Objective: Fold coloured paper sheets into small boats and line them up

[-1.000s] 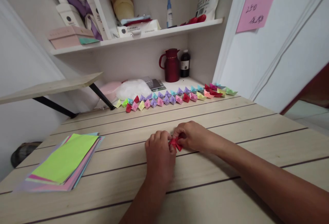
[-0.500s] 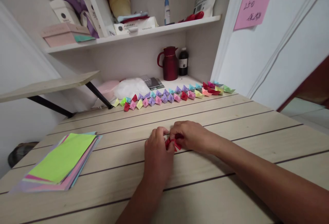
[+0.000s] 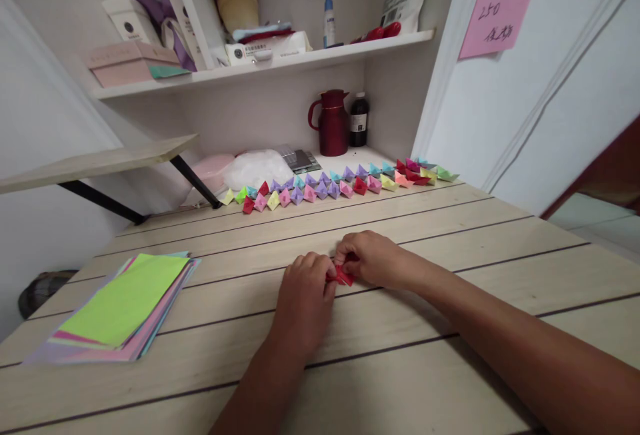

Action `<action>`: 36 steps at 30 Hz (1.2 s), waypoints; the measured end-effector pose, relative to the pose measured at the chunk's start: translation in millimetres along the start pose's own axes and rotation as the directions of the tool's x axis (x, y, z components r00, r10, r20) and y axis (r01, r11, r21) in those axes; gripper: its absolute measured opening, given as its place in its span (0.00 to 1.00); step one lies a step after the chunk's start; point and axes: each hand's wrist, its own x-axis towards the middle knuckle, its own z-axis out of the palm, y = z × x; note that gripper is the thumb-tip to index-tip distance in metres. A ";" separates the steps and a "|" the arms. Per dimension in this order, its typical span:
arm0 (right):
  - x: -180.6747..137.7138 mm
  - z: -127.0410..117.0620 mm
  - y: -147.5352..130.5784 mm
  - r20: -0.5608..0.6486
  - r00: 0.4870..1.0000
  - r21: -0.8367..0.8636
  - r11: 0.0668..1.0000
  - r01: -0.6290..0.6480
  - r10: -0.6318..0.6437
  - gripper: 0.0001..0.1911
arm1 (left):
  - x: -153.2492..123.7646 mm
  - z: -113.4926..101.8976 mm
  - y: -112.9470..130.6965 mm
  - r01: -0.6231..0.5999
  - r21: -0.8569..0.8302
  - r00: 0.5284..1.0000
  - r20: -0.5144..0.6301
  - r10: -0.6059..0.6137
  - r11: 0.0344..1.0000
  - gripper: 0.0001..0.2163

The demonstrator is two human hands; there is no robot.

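Observation:
A small piece of folded red paper (image 3: 343, 278) is pinched between my two hands, low over the middle of the wooden table (image 3: 400, 375). My left hand (image 3: 306, 295) grips its left side, thumb and fingers closed. From the right, my right hand (image 3: 367, 258) holds the other side with curled fingers, which partly hide the paper. Two rows of folded paper boats (image 3: 334, 189) in several colours stand along the table's far edge. To the left lies a loose stack of coloured paper sheets (image 3: 125, 298), a lime green one on top.
Behind the boats are a dark red jug (image 3: 333, 125), a dark bottle (image 3: 359, 120) and a white plastic bag (image 3: 257, 168). A raised wooden shelf (image 3: 100, 163) on black legs stands at the left. Overhead, a white shelf (image 3: 280, 62) carries bottles and boxes.
My left hand has shifted slightly down and its fingers have drawn in on the red paper. The paper looks flatter and more compact between my hands.

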 end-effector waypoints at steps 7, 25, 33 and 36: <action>-5.2 -14.8 12.9 0.134 0.961 0.357 0.916 0.183 -0.244 0.15 | 6.9 4.9 -9.3 0.202 -0.339 0.970 -0.058 -0.235 0.919 0.03; -5.2 -3.1 5.8 0.053 0.981 0.581 0.805 0.123 -0.187 0.19 | 10.2 1.9 -9.8 0.289 -0.592 0.923 -0.036 -0.383 0.752 0.04; 1.4 2.8 8.1 -0.067 0.987 0.497 0.853 0.159 -0.145 0.04 | 9.4 3.3 -8.7 0.271 -0.570 0.922 -0.078 -0.379 0.776 0.03; 1.8 1.2 7.8 -0.068 0.991 0.471 0.872 0.133 -0.114 0.05 | 8.4 6.4 -10.2 0.219 -0.477 0.940 -0.131 -0.315 0.851 0.04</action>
